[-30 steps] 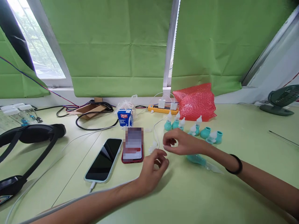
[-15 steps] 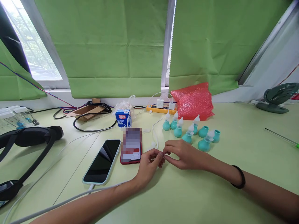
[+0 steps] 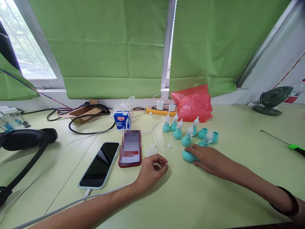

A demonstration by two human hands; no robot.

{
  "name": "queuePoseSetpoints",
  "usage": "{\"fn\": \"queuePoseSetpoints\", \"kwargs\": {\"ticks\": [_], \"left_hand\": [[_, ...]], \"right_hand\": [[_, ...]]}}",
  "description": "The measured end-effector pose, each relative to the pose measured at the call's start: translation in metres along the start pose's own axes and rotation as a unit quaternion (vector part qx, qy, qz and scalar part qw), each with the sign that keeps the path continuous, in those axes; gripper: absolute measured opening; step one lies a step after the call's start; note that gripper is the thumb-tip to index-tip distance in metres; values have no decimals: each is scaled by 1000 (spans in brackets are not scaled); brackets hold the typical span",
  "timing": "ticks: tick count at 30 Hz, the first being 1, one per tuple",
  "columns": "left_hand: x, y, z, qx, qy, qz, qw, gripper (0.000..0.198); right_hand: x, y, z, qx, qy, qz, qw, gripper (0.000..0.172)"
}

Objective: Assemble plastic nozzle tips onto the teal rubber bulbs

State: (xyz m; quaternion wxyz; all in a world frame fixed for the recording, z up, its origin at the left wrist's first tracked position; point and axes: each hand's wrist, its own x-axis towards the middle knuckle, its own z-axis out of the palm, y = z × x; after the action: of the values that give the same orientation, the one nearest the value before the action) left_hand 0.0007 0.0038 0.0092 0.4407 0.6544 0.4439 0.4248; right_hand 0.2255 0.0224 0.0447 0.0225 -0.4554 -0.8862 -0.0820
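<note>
My left hand [image 3: 154,168] is raised over the table with thumb and forefinger pinched together. A tiny whitish bit shows at its fingertips, too small to name. My right hand [image 3: 205,157] has its fingers curled around a teal squeeze bulb [image 3: 188,156], partly hidden under them. Beyond it stand several teal bulbs with clear pointed nozzles, such as this nozzle-topped bulb [image 3: 186,140]. Two open bulbs without nozzles, one being this open bulb [image 3: 202,133], stand behind my right hand. A small white piece [image 3: 169,145] lies between the hands, touched by neither.
Left of my left hand lie a red-cased phone [image 3: 141,156] and a black-screened phone [image 3: 98,165] on a cable. Behind are a blue milk carton [image 3: 122,121], an orange power strip [image 3: 154,110] and a red bubble-wrap bag [image 3: 194,105]. A screwdriver [image 3: 276,138] and fan [image 3: 269,100] are right.
My right hand has left my left fingertips and moved right, onto a teal bulb. My left hand stays nearly in place, still pinched. The small white piece between the hands is now visible.
</note>
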Motion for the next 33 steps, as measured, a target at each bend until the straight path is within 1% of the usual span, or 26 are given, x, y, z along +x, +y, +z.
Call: {"fn": "queuePoseSetpoints", "kwargs": {"ticks": [2, 5, 8, 10, 12, 15, 18, 20, 24, 27, 29, 31, 33], "left_hand": [[-1, -2, 1, 27, -16, 11, 999, 7], [-2, -4, 2, 71, -37, 44, 996, 6], [-4, -4, 2, 117, -46, 102, 987, 9], [-6, -2, 2, 143, -58, 150, 977, 12], [-8, 1, 2, 164, -68, 179, 968, 14], [-11, 3, 1, 187, -67, 175, 964, 18], [-11, 2, 1, 193, -65, 183, 962, 19], [-10, 0, 1, 193, -73, 194, 959, 16], [-8, -2, 0, 185, -75, 197, 960, 12], [-8, -2, 0, 186, -70, 196, 960, 11], [-8, -2, 0, 186, -71, 195, 960, 10], [-8, -2, 0, 183, -74, 190, 962, 10], [-8, -2, 0, 181, -77, 183, 963, 11]], "right_hand": [[6, -2, -7, -4, -21, -27, 999, 30], [15, -3, -16, -54, -29, -58, 996, 37], [26, -1, -22, -84, -51, -92, 991, 40], [35, -1, -27, -82, -77, -106, 988, 40], [45, -5, -34, -83, -103, -118, 984, 39], [56, -16, -46, -107, -140, -131, 976, 35], [59, -28, -54, -140, -174, -116, 968, 28], [60, -33, -57, -151, -175, -108, 967, 27], [68, -35, -61, -162, -150, -118, 968, 26], [85, -32, -64, -175, -144, -126, 966, 27], [100, -29, -64, -187, -124, -130, 966, 26], [114, -28, -60, -193, -104, -133, 967, 26], [125, -27, -54, -193, -101, -135, 967, 25]]}}
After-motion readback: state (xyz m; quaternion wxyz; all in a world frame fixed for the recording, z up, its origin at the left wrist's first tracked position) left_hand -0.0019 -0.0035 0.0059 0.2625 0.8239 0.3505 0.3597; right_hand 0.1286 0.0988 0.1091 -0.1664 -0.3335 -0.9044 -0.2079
